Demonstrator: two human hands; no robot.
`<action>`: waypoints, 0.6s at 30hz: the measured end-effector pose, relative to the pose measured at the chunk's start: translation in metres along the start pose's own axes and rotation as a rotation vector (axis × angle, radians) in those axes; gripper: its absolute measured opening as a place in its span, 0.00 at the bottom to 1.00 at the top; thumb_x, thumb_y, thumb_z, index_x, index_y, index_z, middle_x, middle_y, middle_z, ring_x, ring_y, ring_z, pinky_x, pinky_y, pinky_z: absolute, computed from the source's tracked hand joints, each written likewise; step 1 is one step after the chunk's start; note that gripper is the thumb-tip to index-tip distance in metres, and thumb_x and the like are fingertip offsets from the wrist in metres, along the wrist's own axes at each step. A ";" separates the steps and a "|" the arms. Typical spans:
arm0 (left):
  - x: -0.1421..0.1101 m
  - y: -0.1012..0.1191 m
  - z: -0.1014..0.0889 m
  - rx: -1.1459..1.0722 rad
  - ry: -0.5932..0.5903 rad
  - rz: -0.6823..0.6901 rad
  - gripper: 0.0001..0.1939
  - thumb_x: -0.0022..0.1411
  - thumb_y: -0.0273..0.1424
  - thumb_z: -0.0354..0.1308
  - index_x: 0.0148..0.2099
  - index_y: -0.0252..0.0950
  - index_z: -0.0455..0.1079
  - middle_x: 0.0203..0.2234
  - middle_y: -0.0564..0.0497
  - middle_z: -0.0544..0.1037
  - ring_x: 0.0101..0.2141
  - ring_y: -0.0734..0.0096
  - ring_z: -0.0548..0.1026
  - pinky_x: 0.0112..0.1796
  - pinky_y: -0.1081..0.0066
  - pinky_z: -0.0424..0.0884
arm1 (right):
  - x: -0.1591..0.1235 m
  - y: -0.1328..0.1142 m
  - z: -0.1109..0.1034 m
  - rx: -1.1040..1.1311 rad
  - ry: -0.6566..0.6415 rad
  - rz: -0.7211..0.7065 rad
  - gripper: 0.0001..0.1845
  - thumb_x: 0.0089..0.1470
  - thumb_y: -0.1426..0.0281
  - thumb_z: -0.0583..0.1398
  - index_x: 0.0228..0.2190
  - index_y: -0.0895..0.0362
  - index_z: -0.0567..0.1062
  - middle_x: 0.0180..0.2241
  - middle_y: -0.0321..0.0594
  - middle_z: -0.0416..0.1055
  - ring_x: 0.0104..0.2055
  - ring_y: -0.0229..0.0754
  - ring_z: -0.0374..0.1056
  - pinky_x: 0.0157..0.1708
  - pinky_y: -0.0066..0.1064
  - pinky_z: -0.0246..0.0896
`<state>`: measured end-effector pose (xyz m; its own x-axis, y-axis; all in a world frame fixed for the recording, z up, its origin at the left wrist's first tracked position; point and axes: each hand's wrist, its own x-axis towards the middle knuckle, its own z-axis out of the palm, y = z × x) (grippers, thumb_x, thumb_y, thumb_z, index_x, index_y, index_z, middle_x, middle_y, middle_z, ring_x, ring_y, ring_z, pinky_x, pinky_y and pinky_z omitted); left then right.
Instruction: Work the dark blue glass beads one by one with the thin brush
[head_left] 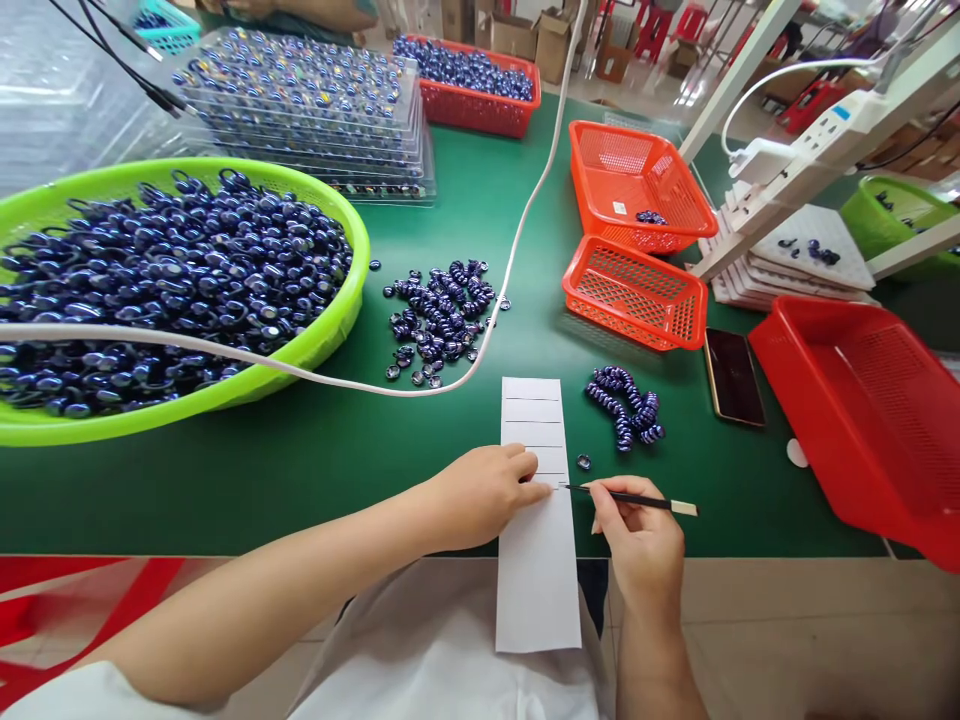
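A long white paper strip [537, 560] with ruled lines lies across the table's front edge and hangs over my lap. My left hand [480, 495] rests on the strip's left side, fingers curled and pressing it down. My right hand [637, 535] pinches a thin dark pencil [637, 499], its tip touching the strip near my left fingertips. A single dark blue bead [583, 462] lies just right of the strip. Past it lies a coiled bunch of dark blue beads [626, 405].
A lime green basket [330, 335] full of blue beads stands at left, with a white cable [315, 378] crossing it. Loose beads [439, 320] lie mid-table. Orange baskets [637, 295], a black phone [733, 377] and a red tray [862, 420] sit at right. Stacked clear trays [315, 110] stand behind.
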<state>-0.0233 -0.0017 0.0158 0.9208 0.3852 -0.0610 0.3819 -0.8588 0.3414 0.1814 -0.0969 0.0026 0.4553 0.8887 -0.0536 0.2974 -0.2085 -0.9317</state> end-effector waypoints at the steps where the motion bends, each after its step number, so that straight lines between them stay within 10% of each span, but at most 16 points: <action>1: 0.000 0.000 0.000 0.000 0.001 0.003 0.19 0.63 0.23 0.51 0.54 0.38 0.71 0.36 0.46 0.72 0.34 0.63 0.68 0.32 0.67 0.65 | 0.000 0.001 0.000 -0.006 -0.003 0.002 0.13 0.54 0.59 0.66 0.32 0.56 0.76 0.21 0.33 0.71 0.20 0.35 0.66 0.21 0.24 0.63; 18: 0.003 0.001 0.004 -0.151 0.073 -0.099 0.20 0.64 0.25 0.54 0.58 0.37 0.71 0.40 0.44 0.77 0.39 0.61 0.75 0.38 0.67 0.71 | 0.002 0.006 -0.007 0.070 0.105 0.057 0.18 0.47 0.55 0.70 0.30 0.58 0.77 0.16 0.33 0.67 0.17 0.36 0.62 0.16 0.25 0.57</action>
<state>-0.0197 -0.0023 0.0125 0.8691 0.4935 -0.0352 0.4490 -0.7570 0.4747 0.1896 -0.0988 -0.0003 0.5564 0.8278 -0.0722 0.2109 -0.2248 -0.9513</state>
